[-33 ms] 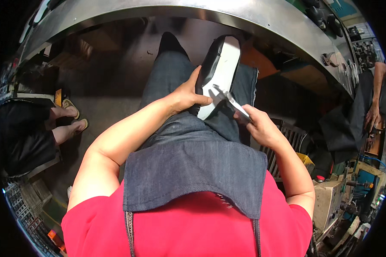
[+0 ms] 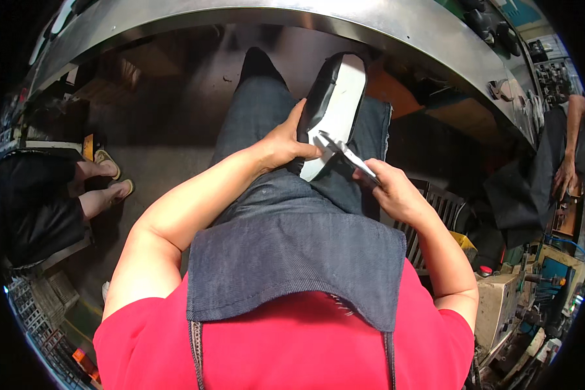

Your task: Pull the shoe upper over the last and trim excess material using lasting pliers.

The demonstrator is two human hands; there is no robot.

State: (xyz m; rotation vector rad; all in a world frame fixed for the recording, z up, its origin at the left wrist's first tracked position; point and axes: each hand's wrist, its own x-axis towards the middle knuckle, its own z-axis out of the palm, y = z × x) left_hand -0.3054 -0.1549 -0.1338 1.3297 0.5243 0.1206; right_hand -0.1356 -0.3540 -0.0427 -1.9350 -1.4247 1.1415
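Across my right thigh (image 2: 374,127), a black shoe (image 2: 331,112) lies white sole (image 2: 344,94) up.
My left hand (image 2: 284,144) clasps its narrow near part, thumb (image 2: 309,151) over the sole; my right hand (image 2: 396,188) grips a metal pincer-like tool (image 2: 351,156) there. I judge the shoe light, stiff underneath, slick-sided: best held around that narrow stretch.

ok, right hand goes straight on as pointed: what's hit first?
Tool leading, the right hand would probably meet the shoe first; tool and shoe overlap in view, but whether they touch is unclear.
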